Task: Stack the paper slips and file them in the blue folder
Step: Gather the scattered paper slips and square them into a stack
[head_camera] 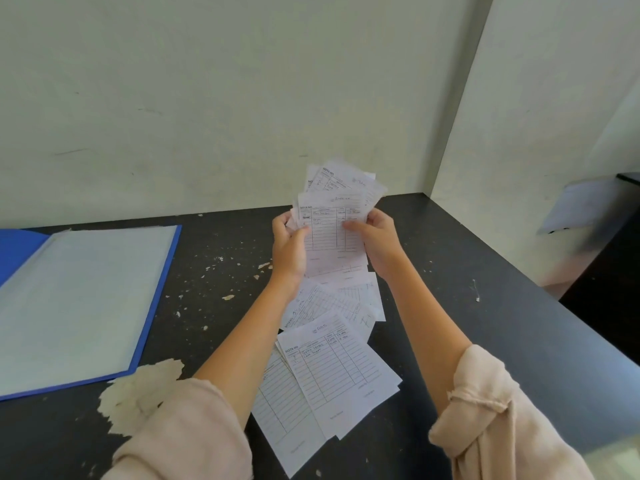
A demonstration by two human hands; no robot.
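Note:
I hold a fanned bunch of white printed paper slips [332,216] up above the dark table, tilted toward me. My left hand [289,249] grips the bunch's left edge and my right hand [375,242] grips its right edge. Below my hands, several more slips [332,368] lie loosely overlapped on the table between my forearms. The blue folder [156,299] lies open at the left, with a pale clear inner sleeve [79,299] facing up.
The dark table [485,306] runs to a white wall behind and a white partition at the right. A torn cream scrap [138,393] lies by the folder's near corner. Small paper crumbs dot the table's middle. A blurred pale sheet [575,206] sits at far right.

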